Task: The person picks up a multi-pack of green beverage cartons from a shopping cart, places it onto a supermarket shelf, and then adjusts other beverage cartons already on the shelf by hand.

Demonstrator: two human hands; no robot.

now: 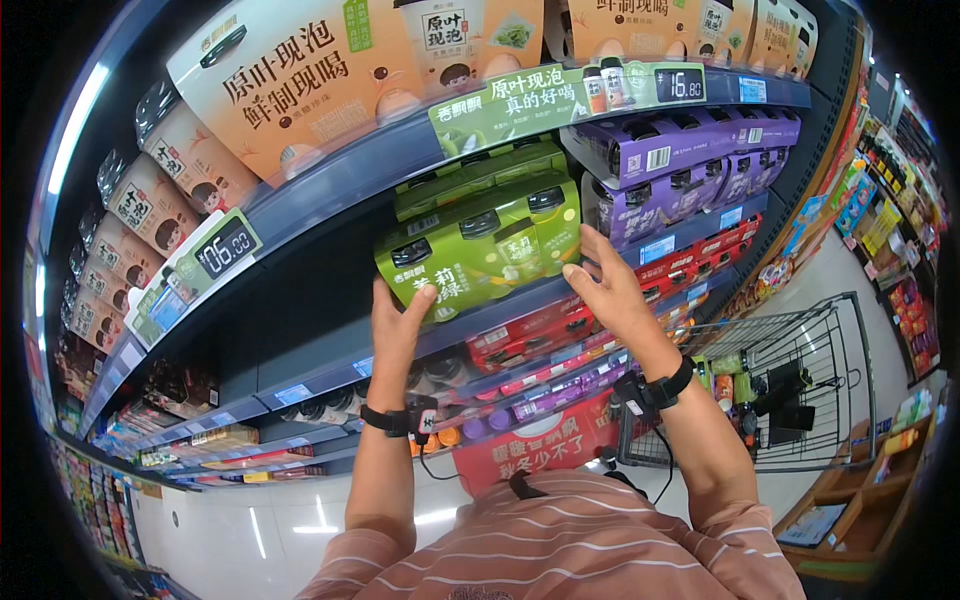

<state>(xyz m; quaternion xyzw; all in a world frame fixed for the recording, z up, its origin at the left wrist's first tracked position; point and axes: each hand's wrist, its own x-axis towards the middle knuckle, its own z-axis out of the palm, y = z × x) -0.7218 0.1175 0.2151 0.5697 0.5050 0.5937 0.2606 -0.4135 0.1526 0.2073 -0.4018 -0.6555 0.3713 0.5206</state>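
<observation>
A green cardboard multipack of lidded cups (480, 244) sits tilted at the front of a store shelf, between my two hands. My left hand (397, 311) grips its lower left corner, thumb on the front face. At its right end is my right hand (604, 281), fingers along the side and thumb by the lower corner; the palm is turned to the pack. Behind it stands another green multipack (480, 176). Purple multipacks (660, 172) are stacked just to the right. Each wrist wears a black strap with a small device.
An upper shelf edge (337, 169) with price tags overhangs the packs, bearing orange cartons (315, 82). Red multipacks (525, 337) lie on a lower shelf. A wire shopping cart (817, 375) holding goods stands at right. Further right is a wooden display rack (862, 495).
</observation>
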